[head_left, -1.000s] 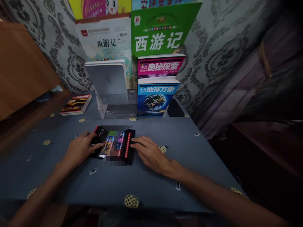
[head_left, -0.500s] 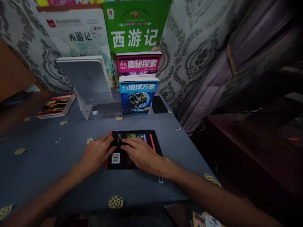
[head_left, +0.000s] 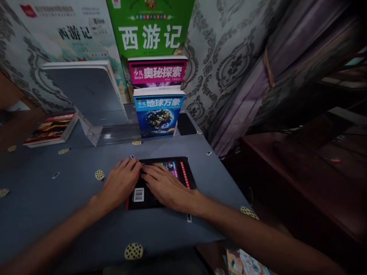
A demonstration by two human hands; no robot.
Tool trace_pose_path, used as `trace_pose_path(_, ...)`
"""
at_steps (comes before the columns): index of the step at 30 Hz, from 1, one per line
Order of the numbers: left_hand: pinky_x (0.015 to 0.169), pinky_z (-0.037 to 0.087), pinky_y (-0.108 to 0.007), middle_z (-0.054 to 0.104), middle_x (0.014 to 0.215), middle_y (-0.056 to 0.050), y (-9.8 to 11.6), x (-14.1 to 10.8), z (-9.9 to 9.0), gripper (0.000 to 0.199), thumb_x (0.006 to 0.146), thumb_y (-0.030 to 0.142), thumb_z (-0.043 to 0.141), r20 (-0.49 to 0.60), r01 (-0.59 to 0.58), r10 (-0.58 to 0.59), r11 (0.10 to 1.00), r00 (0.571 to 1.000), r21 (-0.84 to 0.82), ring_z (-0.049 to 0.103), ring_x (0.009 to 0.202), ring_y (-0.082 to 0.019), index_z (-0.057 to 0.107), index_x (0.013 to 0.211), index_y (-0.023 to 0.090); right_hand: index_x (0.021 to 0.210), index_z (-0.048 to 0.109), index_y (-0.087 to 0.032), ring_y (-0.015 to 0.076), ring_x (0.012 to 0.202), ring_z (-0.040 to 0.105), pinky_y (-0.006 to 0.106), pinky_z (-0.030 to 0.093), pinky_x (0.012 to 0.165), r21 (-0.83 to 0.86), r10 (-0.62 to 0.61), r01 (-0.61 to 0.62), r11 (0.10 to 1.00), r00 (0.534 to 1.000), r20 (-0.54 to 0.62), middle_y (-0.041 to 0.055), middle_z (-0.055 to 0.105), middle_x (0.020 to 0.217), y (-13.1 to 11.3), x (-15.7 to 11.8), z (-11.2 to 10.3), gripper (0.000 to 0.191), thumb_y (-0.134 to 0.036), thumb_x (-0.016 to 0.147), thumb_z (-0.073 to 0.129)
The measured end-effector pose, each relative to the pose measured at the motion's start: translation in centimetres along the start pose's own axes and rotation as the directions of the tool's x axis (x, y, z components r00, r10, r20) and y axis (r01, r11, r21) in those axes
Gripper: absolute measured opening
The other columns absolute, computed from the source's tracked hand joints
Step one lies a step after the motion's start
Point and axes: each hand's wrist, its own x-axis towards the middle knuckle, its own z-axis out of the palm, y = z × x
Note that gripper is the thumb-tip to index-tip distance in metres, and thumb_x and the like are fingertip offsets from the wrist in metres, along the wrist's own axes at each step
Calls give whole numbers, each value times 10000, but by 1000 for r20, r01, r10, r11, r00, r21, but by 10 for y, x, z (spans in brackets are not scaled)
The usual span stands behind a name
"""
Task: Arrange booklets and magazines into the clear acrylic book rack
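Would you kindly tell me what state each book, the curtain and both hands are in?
Black book: closed, flat, barcode side up
Left hand: resting on the black book
Right hand: resting on the black book, fingers extended
Blue book: closed, standing
Pink book: standing, partly hidden
Green book: standing, partly hidden
Orange-and-black book: closed, lying flat
Curtain: gathered by a tie
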Motion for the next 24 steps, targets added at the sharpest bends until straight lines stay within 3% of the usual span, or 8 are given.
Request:
trace_pose_path(4,921,520,-431,640,1231,-102,-9,-4,11,235,1002,233,404,-89,16,-25,995,996,-100,600,1094,-266,620,1091,211,1307,594,-107,244,1384,506,480,405,1165,1,10,-10,1000,1000,-22,181,618,1396,1,-2,3,324,-163,1013,470)
trace_pose_path(8,928,538,-447,640,1260,-103,-14,-8,17,287,1017,301,390,-111,30,-52,982,992,-185,596,1118,-271,614,1175,216,1323,587,-108,245,1391,500,496,403,1162,1,-6,6,1000,1000,-15,186,613,1408,5,-4,5,336,-188,1020,466)
trace_pose_path(15,958,518,-469,637,1258,-129,0,-4,24,341,1034,305,351,-173,-19,-3,992,985,-126,575,1074,-280,607,1223,184,1323,603,-141,205,1389,507,443,362,1202,-4,-19,19,1000,1000,25,125,602,1444,18,-16,-3,329,-196,1024,475)
trace_pose_path(19,947,517,-478,633,1246,-154,10,1,25,373,1045,301,319,-180,-54,40,996,983,-72,556,1038,-285,597,1237,144,1316,610,-121,206,1386,512,446,359,1206,6,-41,41,999,999,24,143,603,1440,26,-25,-9,327,-198,1027,477)
trace_pose_path(24,955,519,-469,628,1258,-135,13,3,24,347,1042,304,340,-167,-38,21,994,986,-99,565,1066,-279,597,1238,177,1316,612,-113,219,1385,515,456,372,1198,4,-48,48,999,999,14,146,614,1427,30,-27,-9,330,-207,1031,475)
